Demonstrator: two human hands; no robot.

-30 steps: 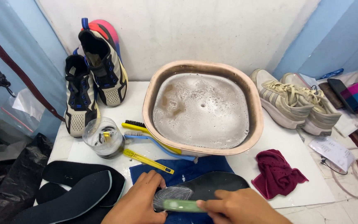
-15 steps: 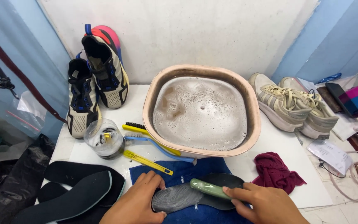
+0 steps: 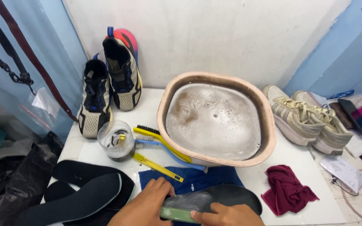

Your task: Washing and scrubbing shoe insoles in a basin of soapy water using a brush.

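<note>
Count as I go: one dark insole (image 3: 227,196) under my hands, three more insoles (image 3: 78,196) stacked at the table's left front corner. Four shoes: a black-and-cream pair (image 3: 109,83) against the wall on the left, a pale pair (image 3: 308,119) on the right. One basin (image 3: 214,121) of foamy water in the middle. Three long-handled brushes (image 3: 160,146) fanned out beside it, two yellow, one blue, and one clear cup (image 3: 116,140) next to them. Two cloths: a blue one (image 3: 193,178) beneath the insole, a maroon one (image 3: 288,190) to its right.

The insole lies flat on the blue cloth at the near edge of the white table (image 3: 147,109), just in front of the basin. My left hand (image 3: 143,207) is spread flat, fingers pressing down its left end. My right hand (image 3: 227,215) is closed around a green brush (image 3: 179,214), thumb on top, laid across that same soapy end, right beside the left.

Room is tight: basin rim just behind, insole stack left, maroon cloth right. Open tabletop shows only between the cloths and behind the cup.
</note>
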